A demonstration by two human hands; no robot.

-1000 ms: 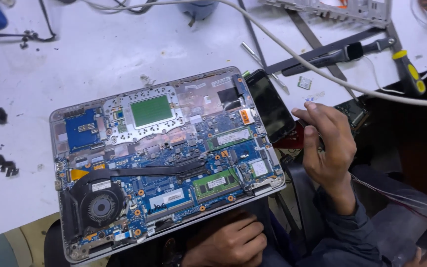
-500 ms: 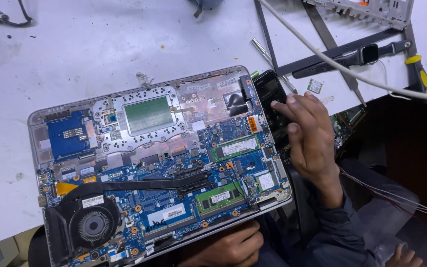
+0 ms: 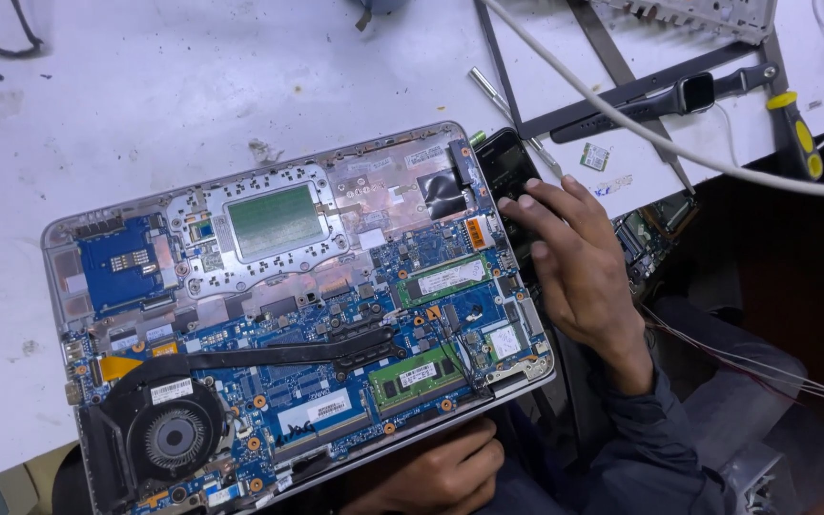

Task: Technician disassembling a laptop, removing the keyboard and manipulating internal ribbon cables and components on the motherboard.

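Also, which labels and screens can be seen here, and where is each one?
Phone screen: dark rectangle at the laptop's right edge, under the right hand.
Watch screen: small dark square, upper right.
Fan label: white rectangle, lower left.
Memory labels: white strips on green modules.

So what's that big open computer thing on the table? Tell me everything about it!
It is an opened laptop lying flat on the white table, its bottom cover off. You can see blue circuit boards, a round black fan at the lower left, a dark pipe across the middle and two green memory sticks. The left hand holds its near edge; the right hand rests beside its right edge.
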